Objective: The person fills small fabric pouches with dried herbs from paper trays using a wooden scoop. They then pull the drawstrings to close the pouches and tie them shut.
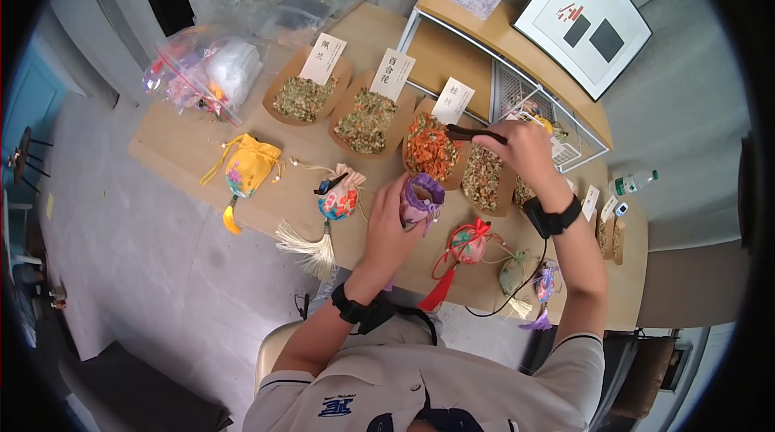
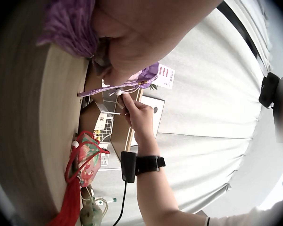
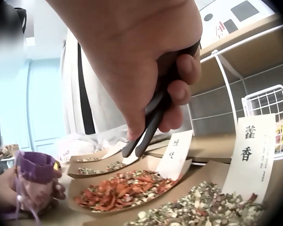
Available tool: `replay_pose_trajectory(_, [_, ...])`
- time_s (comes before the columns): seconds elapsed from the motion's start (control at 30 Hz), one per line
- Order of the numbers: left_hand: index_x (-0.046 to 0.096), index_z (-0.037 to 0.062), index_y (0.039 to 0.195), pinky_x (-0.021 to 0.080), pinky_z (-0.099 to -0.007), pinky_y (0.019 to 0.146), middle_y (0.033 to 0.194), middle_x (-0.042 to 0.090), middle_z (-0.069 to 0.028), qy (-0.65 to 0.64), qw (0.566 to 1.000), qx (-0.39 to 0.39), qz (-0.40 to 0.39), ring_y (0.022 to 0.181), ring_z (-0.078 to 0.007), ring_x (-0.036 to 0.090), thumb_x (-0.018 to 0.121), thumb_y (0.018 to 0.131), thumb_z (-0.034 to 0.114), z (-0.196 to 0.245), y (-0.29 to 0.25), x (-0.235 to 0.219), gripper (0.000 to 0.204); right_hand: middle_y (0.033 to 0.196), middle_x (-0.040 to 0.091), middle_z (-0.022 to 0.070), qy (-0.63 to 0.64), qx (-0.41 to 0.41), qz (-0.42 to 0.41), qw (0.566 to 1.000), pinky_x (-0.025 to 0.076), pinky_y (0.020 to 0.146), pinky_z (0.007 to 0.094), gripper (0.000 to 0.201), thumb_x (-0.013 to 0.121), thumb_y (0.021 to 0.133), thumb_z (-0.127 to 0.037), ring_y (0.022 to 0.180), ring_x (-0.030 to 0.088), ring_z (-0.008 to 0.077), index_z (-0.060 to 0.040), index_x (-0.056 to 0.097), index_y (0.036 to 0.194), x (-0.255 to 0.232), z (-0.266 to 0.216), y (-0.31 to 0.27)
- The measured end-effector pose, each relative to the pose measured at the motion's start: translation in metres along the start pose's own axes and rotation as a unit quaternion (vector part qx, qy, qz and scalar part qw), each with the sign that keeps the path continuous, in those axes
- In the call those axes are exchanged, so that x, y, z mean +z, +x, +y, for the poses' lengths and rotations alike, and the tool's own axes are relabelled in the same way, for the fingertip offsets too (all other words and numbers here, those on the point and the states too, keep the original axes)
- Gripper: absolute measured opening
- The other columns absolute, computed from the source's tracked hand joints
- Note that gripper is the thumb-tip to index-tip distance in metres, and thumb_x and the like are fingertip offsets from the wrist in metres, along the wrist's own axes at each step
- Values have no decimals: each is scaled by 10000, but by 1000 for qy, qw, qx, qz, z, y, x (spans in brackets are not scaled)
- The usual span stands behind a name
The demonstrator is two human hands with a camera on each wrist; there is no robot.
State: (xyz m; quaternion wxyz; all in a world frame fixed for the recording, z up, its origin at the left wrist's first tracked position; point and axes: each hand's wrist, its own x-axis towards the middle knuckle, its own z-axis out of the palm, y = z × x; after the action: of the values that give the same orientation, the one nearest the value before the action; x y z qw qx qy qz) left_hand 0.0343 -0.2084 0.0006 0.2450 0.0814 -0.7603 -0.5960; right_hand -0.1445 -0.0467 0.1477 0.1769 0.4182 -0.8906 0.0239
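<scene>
My left hand (image 1: 386,228) grips a purple drawstring pouch (image 1: 422,196) by its sides, its mouth open and facing up. In the right wrist view the pouch (image 3: 35,176) stands left of the trays, white beads on its cords. Dark tongs (image 1: 475,134) are held in my right hand (image 1: 526,159), fingers curled round them. Their two tips (image 3: 140,149) hang close together above the paper tray of orange and green dried herbs (image 3: 120,190); nothing shows between them. A tray of pale green and white herbs (image 3: 198,209) lies beside it.
More labelled herb trays (image 1: 303,99) line the table (image 1: 182,137). A yellow pouch (image 1: 252,165), a cream-tasselled pouch (image 1: 339,194) and a red-corded pouch (image 1: 468,246) lie along the near side. Behind stand a wooden shelf (image 1: 452,52), a wire basket (image 1: 565,145) and plastic bags (image 1: 202,69).
</scene>
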Motion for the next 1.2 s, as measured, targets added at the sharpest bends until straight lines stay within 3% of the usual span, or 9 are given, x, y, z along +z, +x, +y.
replay_pose_trajectory(0.13, [466, 41, 1406, 495, -409, 948, 1238, 556, -174, 1, 1000, 2, -3, 1137, -350, 586, 780, 727, 78, 2, 0, -2, 749, 643, 659, 114, -42, 13, -64, 997, 503, 525, 381, 421, 702, 827, -526, 591, 653, 311, -114, 775, 786, 33, 17, 7])
replay_pose_trajectory(0.53, [456, 31, 1411, 489, -422, 951, 1244, 551, -184, 7, 1000, 8, -7, 1142, -361, 578, 779, 731, 93, 0, 0, -2, 756, 636, 661, 115, -70, 6, -102, 992, 510, 547, 396, 395, 654, 864, -527, 608, 660, 300, -157, 785, 814, 47, 13, 4])
replay_pose_trajectory(0.73, [457, 23, 1408, 485, -419, 965, 1263, 547, -191, 4, 1000, 12, -7, 1160, -365, 573, 776, 731, 89, 0, 0, -3, 751, 612, 634, 117, -40, -15, -30, 999, 478, 501, 392, 389, 680, 871, -483, 551, 616, 314, -119, 761, 759, 40, 10, 1])
replay_pose_trajectory(0.97, [458, 24, 1407, 482, -420, 973, 1267, 546, -193, 3, 1000, 12, -7, 1167, -366, 572, 774, 732, 84, 2, 1, -3, 748, 595, 631, 93, -61, -17, -42, 997, 488, 502, 380, 427, 639, 895, -504, 558, 630, 298, -132, 740, 714, 42, 11, -9])
replay_pose_trajectory(1.13, [462, 36, 1409, 493, -412, 954, 1263, 551, -180, -1, 1000, 9, -2, 1156, -351, 583, 771, 732, 65, 3, 0, -2, 744, 585, 608, 77, 3, -49, 51, 998, 455, 466, 360, 378, 698, 872, -436, 519, 603, 275, -110, 710, 680, 11, 0, -10])
replay_pose_trajectory(1.2, [465, 39, 1408, 496, -408, 947, 1256, 553, -174, 0, 1000, 6, -3, 1146, -347, 587, 771, 733, 61, 2, 0, -1, 741, 573, 589, 71, 5, -78, 36, 996, 438, 454, 352, 338, 731, 847, -405, 503, 588, 257, -110, 711, 684, -7, -7, -13])
